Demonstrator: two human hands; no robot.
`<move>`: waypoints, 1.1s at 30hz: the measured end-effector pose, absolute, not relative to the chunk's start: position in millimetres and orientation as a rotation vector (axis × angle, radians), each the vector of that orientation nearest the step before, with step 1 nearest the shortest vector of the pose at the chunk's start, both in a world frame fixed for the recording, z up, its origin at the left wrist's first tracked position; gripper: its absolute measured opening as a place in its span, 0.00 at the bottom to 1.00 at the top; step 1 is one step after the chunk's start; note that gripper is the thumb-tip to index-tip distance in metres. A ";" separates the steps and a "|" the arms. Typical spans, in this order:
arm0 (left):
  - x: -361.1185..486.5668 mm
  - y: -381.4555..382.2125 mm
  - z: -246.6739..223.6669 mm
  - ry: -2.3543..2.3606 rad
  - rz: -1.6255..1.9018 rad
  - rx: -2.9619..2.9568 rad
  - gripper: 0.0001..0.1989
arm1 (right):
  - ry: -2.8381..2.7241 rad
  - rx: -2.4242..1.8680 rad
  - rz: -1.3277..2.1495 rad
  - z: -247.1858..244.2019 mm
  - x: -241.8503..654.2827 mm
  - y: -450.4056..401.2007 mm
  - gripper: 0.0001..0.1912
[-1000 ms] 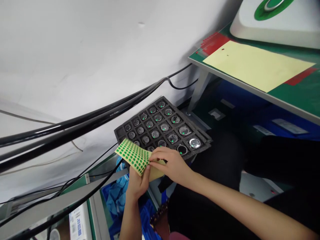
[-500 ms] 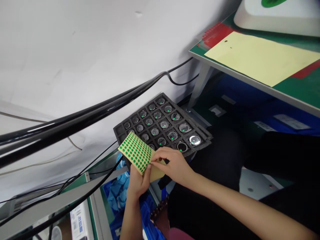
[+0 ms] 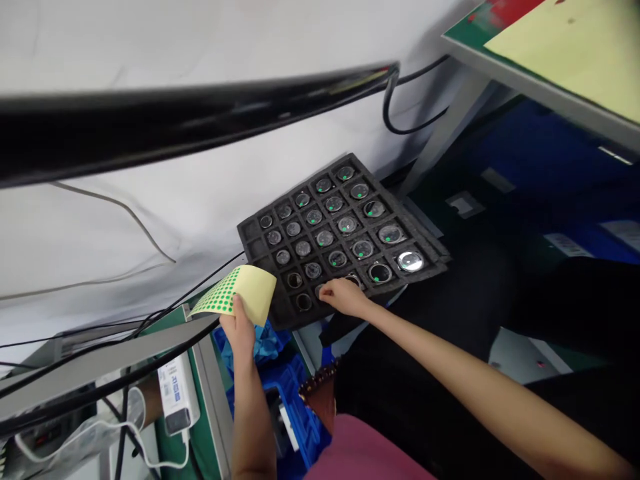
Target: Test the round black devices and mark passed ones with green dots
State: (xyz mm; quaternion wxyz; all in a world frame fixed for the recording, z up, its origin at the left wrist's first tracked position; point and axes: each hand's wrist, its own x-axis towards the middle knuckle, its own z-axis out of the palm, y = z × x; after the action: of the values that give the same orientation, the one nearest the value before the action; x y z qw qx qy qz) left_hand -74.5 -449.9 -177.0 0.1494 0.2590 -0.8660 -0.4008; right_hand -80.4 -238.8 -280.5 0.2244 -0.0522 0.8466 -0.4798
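Note:
My left hand (image 3: 239,327) grips a pale yellow sheet (image 3: 259,288) bearing rows of green dot stickers, left of the tray's near corner. A dark foam tray (image 3: 257,250) holds round watch-like pieces in square compartments. Many pieces on its right side carry a green dot, such as a bright silver one (image 3: 411,261) at the right corner. Over the tray's near edge, my right hand (image 3: 345,297) has its fingertips pinched at a round piece. What the fingertips hold, if anything, is too small to make out.
Thick black cables (image 3: 200,123) cross in front of the white wall. A green table (image 3: 467,33) with a yellow sheet stands at upper right. Blue crates (image 3: 300,400) lie below, and a white power bank (image 3: 177,393) with a cable sits at lower left.
My right hand has left the sticker sheet and moved to the tray's near compartments. My left hand has drawn the sheet left, away from the tray, and the sheet now curls. The view has shifted.

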 end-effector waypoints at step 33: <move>-37.7 -401.6 -156.8 -3.075 -1.725 0.039 0.12 | 2.842 -0.706 -1.796 -193.7 -38.7 -229.6 0.12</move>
State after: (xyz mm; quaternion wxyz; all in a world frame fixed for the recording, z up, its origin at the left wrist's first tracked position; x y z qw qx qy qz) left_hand -37.7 -401.6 -156.8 -0.1911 0.0110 -0.8561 -0.4801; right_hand -38.7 -229.6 -193.7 -0.1463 -0.2034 0.8184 -0.5172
